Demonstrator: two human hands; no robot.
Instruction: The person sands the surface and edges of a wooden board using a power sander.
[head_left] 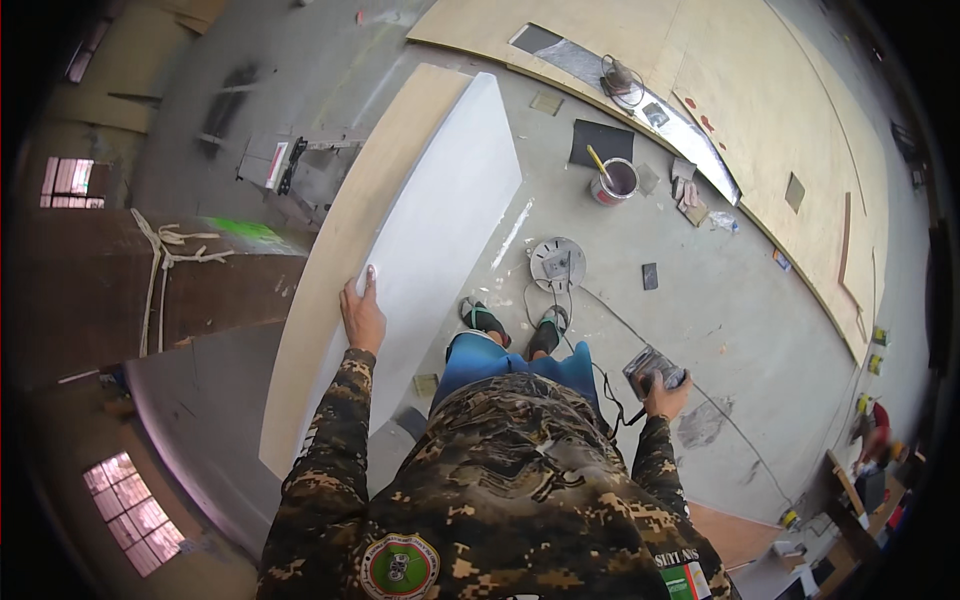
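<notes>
The white-painted board (440, 230) stands tilted on its long edge on the concrete floor (700, 300), its painted face turned toward the person and its bare plywood edge showing along the far side of the fingers. The left hand (362, 315) lies flat against its upper edge, fingers stretched out and close together, pressing on the board rather than closing around it; this looks like a steadying hold that keeps the leaning panel from tipping. The right hand (665, 392) is wrapped around a small grey power sander (650, 368), fingers curled tight about its body, held low beside the knee and well apart from the board. A black cord (612, 400) trails from the tool back past the wrist toward the person's legs, probably kept behind the hand so it stays off the painted face. Beyond the fingertips of the right hand, on the floor, lie a round grey disc (557, 263) with a thin cable looping from it and, farther out, a paint tin (615, 182) with a stick standing in it, next to a dark sheet (600, 140). Large plywood sheets (760, 110) lie flat farther off, and the person's sandalled feet (515, 325) stand between board and disc.
</notes>
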